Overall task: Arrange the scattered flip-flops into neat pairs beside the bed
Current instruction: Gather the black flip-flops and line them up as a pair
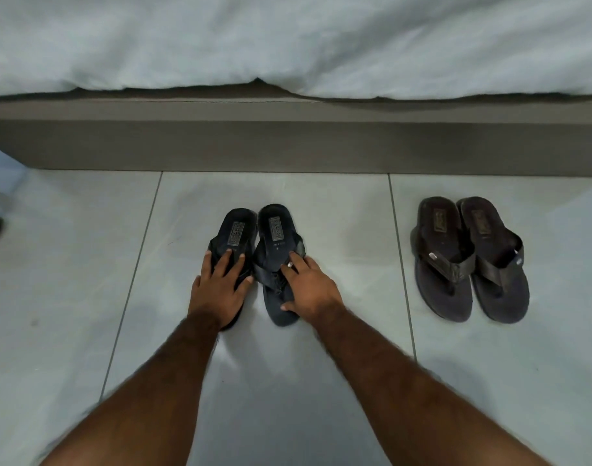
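We see our left hand [218,287] flat on one black flip-flop [235,230], our right hand [309,287] on its mate [277,230]. A brown pair [469,260] lies together near the bed [287,142] base.

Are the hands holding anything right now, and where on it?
Each hand lies on one black flip-flop on the floor: left hand flat over the left flip-flop's strap area, right hand on the right flip-flop's strap and edge. Neither is lifted.

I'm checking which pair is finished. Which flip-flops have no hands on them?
The brown pair at right, lying free; the black pair has a hand on each.
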`<state>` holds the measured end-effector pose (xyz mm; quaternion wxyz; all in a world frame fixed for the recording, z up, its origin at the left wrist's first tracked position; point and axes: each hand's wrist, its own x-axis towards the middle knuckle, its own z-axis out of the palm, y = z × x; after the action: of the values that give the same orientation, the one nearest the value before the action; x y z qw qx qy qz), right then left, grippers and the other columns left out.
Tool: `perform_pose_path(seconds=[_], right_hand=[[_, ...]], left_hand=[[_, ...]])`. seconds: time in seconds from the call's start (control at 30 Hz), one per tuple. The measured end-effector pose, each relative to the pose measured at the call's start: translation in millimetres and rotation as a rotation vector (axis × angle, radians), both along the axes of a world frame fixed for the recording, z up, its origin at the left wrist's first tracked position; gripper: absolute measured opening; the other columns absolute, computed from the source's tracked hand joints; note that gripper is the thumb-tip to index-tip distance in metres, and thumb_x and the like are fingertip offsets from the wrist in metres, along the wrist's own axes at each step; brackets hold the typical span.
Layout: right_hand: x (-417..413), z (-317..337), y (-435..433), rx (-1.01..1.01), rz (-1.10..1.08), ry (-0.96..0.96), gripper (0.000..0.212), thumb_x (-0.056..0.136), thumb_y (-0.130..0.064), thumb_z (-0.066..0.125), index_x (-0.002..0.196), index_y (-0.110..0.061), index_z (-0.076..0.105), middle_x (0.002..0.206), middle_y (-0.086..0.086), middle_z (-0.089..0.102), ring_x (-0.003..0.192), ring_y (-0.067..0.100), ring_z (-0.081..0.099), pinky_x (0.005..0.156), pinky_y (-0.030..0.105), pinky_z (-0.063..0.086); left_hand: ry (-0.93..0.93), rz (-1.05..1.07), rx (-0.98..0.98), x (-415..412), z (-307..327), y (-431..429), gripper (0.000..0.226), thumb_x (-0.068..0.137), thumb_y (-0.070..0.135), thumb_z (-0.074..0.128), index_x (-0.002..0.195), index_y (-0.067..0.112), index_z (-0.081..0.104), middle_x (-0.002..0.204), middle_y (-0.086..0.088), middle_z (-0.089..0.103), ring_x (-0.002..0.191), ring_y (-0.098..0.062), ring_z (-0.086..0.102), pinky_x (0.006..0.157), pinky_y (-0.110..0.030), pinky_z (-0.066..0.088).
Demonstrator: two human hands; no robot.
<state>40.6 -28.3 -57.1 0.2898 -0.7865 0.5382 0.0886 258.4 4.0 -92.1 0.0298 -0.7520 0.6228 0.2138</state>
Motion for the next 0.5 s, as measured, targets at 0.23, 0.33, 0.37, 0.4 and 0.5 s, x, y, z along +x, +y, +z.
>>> perform_pose_path(seconds=[0.23, 0.33, 0.37, 0.4, 0.5], right_hand=[[1, 0, -1, -0.030, 0.004, 0.000, 0.089, 0.078, -0.040, 0.081, 0.152, -0.024, 0.034, 0.165, -0.003, 0.014, 0.150, 0.028, 0.019, 0.112, 0.047, 0.043], [2, 0, -4, -0.050, 0.014, 0.001, 0.087, 0.077, -0.038, 0.082, 0.150, -0.023, 0.038, 0.162, -0.001, 0.018, 0.145, 0.029, 0.027, 0.108, 0.046, 0.047], [3, 0, -5, -0.052, 0.016, 0.001, 0.087, 0.077, -0.037, 0.082, 0.150, -0.023, 0.037, 0.162, -0.001, 0.018, 0.144, 0.028, 0.028, 0.107, 0.046, 0.047], [3, 0, -6, -0.051, 0.015, 0.001, 0.087, 0.077, -0.037, 0.082, 0.151, -0.023, 0.037, 0.162, -0.001, 0.017, 0.144, 0.028, 0.028, 0.107, 0.047, 0.047], [5, 1, -12, -0.043, 0.012, -0.003, 0.089, 0.077, -0.036, 0.082, 0.151, -0.023, 0.036, 0.163, -0.001, 0.016, 0.143, 0.029, 0.028, 0.107, 0.047, 0.047]], left_hand=[[0.007, 0.009, 0.013, -2, 4, -2, 0.061, 0.098, 0.060, 0.032, 0.155, 0.041, 0.021, 0.168, 0.007, 0.013, 0.154, -0.028, -0.009, 0.119, -0.058, 0.024], [0.008, -0.020, 0.024, 0, 7, -9, 0.062, 0.098, 0.059, 0.034, 0.156, 0.040, 0.020, 0.168, 0.006, 0.012, 0.154, -0.028, -0.010, 0.120, -0.057, 0.023], [0.007, -0.032, 0.029, 2, 9, -13, 0.062, 0.099, 0.058, 0.034, 0.156, 0.040, 0.020, 0.168, 0.006, 0.012, 0.154, -0.029, -0.010, 0.120, -0.056, 0.022], [0.005, -0.044, 0.035, 3, 10, -17, 0.062, 0.099, 0.058, 0.034, 0.156, 0.039, 0.020, 0.168, 0.006, 0.012, 0.154, -0.029, -0.010, 0.120, -0.056, 0.022], [-0.002, -0.055, 0.049, 5, 13, -27, 0.062, 0.099, 0.058, 0.034, 0.156, 0.038, 0.020, 0.168, 0.005, 0.012, 0.154, -0.031, -0.010, 0.121, -0.056, 0.021]])
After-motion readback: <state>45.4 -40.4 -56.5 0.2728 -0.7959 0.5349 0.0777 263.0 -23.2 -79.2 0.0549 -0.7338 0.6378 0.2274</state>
